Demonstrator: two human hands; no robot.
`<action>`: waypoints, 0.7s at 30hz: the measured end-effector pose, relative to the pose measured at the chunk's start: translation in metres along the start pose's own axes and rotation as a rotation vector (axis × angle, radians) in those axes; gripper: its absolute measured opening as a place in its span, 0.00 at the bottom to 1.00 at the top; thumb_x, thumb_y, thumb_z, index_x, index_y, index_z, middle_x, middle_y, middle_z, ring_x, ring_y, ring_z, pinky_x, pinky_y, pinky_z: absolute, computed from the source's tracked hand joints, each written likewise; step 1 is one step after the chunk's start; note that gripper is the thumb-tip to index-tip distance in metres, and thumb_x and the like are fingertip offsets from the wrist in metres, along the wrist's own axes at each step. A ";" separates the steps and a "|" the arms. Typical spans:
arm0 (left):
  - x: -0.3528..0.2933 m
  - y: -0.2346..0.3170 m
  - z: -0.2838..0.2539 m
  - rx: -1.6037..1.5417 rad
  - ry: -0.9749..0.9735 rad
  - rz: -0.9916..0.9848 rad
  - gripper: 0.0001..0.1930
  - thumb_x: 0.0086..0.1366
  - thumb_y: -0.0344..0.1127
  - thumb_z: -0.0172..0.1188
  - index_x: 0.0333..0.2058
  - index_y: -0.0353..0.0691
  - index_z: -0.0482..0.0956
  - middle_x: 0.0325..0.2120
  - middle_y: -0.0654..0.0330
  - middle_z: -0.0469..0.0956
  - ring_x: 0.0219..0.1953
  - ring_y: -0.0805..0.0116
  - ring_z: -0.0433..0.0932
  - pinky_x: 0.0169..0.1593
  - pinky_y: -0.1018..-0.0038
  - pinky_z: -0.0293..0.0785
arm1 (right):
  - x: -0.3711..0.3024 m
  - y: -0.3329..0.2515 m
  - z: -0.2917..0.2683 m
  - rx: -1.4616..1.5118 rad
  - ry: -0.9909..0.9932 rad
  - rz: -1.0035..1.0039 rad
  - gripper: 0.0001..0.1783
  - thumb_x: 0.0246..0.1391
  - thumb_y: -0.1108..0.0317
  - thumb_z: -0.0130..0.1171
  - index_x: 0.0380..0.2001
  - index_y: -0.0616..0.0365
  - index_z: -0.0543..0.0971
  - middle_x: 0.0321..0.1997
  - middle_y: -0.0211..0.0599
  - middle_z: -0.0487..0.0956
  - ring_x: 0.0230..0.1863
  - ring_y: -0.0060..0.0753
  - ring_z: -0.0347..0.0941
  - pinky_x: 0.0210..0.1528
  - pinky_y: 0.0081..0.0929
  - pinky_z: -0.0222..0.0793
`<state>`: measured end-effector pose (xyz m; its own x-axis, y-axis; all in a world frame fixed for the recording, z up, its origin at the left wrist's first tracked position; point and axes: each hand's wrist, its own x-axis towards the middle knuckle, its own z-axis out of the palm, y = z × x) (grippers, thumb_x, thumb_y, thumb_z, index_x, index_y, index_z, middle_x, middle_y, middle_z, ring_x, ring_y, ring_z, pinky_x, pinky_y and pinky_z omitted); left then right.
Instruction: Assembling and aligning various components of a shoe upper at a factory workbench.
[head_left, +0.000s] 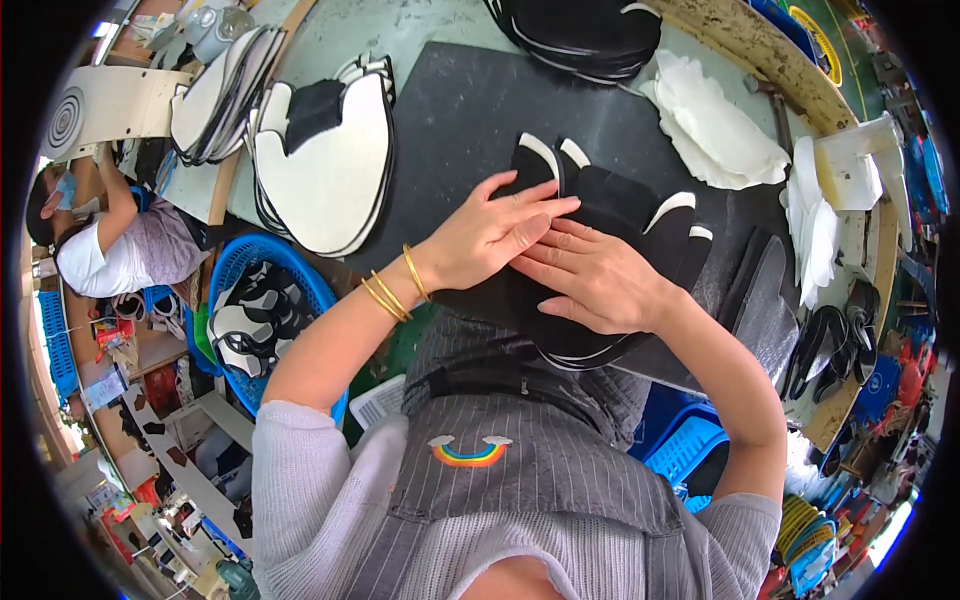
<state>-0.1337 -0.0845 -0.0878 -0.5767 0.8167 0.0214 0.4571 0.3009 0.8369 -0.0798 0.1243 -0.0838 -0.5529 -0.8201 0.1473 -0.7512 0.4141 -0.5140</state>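
Black shoe-upper pieces (612, 200) with white-edged tips lie in front of me on a dark mat (430, 130), part of them past the mat's near edge. My left hand (482, 235) rests on them from the left, fingers stretched out and spread. From the right, my right hand (600, 278) lies flat on the black material, its fingertips meeting the left hand's fingers. Neither hand grips anything that I can see. The black surface directly under both palms is hidden. Below my right hand shows a curved, white-lined lower edge.
White U-shaped stacked pieces (350, 190) lie left; a black stack (590, 45) sits at the far edge. White sheets (715, 125), a hammer (776, 102) and dark curved pieces (765, 290) lie right. A filled blue basket (232, 258) stands lower left. Another person (120, 225) works far left.
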 end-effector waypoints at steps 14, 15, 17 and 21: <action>-0.011 0.017 0.021 0.187 0.249 -0.012 0.25 0.69 0.41 0.48 0.62 0.42 0.58 0.64 0.56 0.55 0.68 0.58 0.48 0.67 0.56 0.36 | -0.038 -0.045 -0.026 0.099 0.253 0.295 0.28 0.55 0.63 0.53 0.57 0.65 0.66 0.62 0.50 0.65 0.64 0.49 0.59 0.65 0.44 0.52; -0.015 0.030 0.032 -0.136 0.421 -0.068 0.31 0.65 0.31 0.53 0.64 0.36 0.51 0.66 0.50 0.47 0.69 0.57 0.43 0.68 0.61 0.39 | -0.038 -0.031 -0.006 -0.074 0.189 0.420 0.33 0.54 0.56 0.54 0.59 0.65 0.63 0.65 0.49 0.60 0.68 0.46 0.53 0.67 0.43 0.47; -0.029 0.052 0.050 -1.068 0.687 -0.443 0.38 0.62 0.28 0.57 0.65 0.35 0.44 0.65 0.50 0.45 0.68 0.62 0.45 0.67 0.66 0.47 | -0.036 -0.033 0.002 -0.225 0.134 0.426 0.37 0.53 0.49 0.54 0.58 0.66 0.63 0.66 0.48 0.59 0.68 0.44 0.51 0.68 0.42 0.46; -0.029 0.052 0.051 -0.927 0.589 -0.522 0.27 0.60 0.34 0.62 0.53 0.29 0.61 0.46 0.52 0.71 0.45 0.70 0.73 0.41 0.78 0.73 | -0.043 -0.032 0.003 -0.220 0.181 0.322 0.42 0.50 0.42 0.53 0.57 0.68 0.64 0.64 0.50 0.61 0.67 0.48 0.55 0.67 0.43 0.47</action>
<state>-0.0589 -0.0675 -0.0732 -0.8760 0.2815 -0.3917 -0.4404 -0.1357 0.8875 -0.0311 0.1450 -0.0768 -0.8115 -0.5607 0.1645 -0.5778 0.7282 -0.3687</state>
